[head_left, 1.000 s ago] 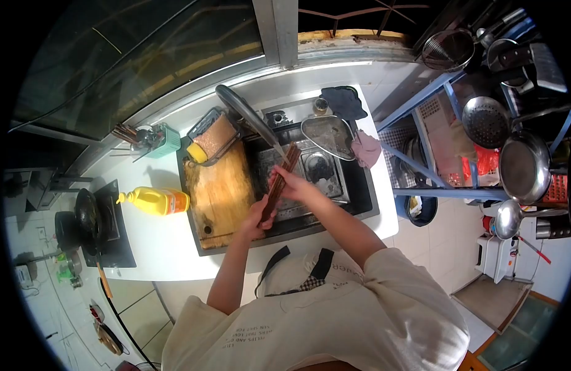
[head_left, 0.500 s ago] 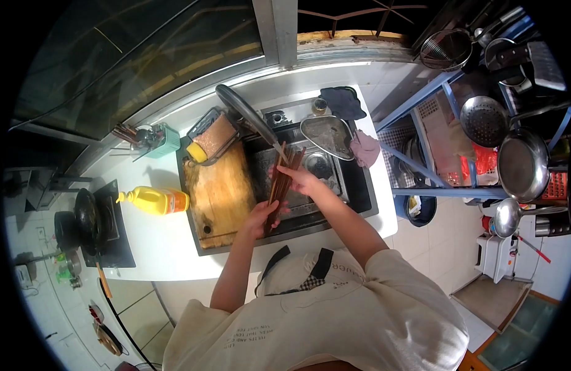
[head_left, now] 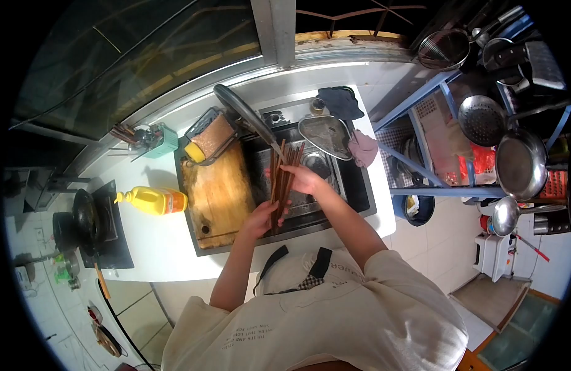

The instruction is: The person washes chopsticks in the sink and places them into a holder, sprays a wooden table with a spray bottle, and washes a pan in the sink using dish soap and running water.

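A bundle of brown chopsticks [head_left: 285, 174] is held over the black sink [head_left: 354, 196], its upper ends fanned slightly apart. My left hand [head_left: 260, 219] is wrapped round the lower end of the bundle. Higher up, my right hand [head_left: 302, 179] grips the same chopsticks from the right side. The faucet [head_left: 248, 115] reaches down over the sink and its tip ends close to the chopsticks' upper ends. Left of my hands lies a wooden cutting board [head_left: 216, 191] across part of the sink.
A yellow pump bottle [head_left: 152, 200] and a teal utensil holder [head_left: 163, 142] stand on the left counter. Behind the board is a rack with a sponge [head_left: 196, 152]. A wire-mesh strainer [head_left: 326, 136] and a pink cloth [head_left: 363, 148] lie right of the faucet. Pans hang at right.
The bundle has turned a little more upright and its upper ends are spread slightly wider. Both hands keep their hold, with the left shifted slightly right.
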Demonstrator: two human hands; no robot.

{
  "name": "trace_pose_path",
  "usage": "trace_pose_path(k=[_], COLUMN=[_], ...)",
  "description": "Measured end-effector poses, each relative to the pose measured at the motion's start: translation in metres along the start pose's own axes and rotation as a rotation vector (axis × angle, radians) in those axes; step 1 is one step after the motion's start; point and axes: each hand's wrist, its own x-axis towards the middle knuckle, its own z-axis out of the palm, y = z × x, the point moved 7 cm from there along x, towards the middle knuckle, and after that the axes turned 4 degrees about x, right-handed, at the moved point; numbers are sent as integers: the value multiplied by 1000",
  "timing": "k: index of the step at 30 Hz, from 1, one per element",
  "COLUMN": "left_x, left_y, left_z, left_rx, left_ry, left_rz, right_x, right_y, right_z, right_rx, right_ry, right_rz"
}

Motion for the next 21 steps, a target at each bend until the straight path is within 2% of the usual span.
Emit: trace_pose_path(k=[4, 7, 11, 12, 15, 17, 19, 21], left_x=[0, 4, 8, 9, 2, 17, 29, 34], left_y=[4, 4, 3, 4, 13, 7, 10, 16], left_z=[3, 2, -7, -1, 14, 0, -5, -12], left_rx=[-84, -27, 90, 5, 141, 266, 374, 471], left_ry=[18, 24, 156, 174, 242, 229, 223, 327], left_rz=[-11, -24, -20, -67, -26, 31, 102, 113], right_x=[5, 11, 20, 26, 28, 37, 33, 28], right_y=[1, 9, 15, 14, 15, 9, -1, -7], right_z=[-5, -21, -34, -39, -41, -46, -40, -36], right_rx=[83, 147, 159, 178, 260, 259, 142, 113], right_ry=[13, 160, 288, 281, 298, 305, 374, 427], right_rz=[-52, -76, -117, -110, -186, -216, -219, -281])
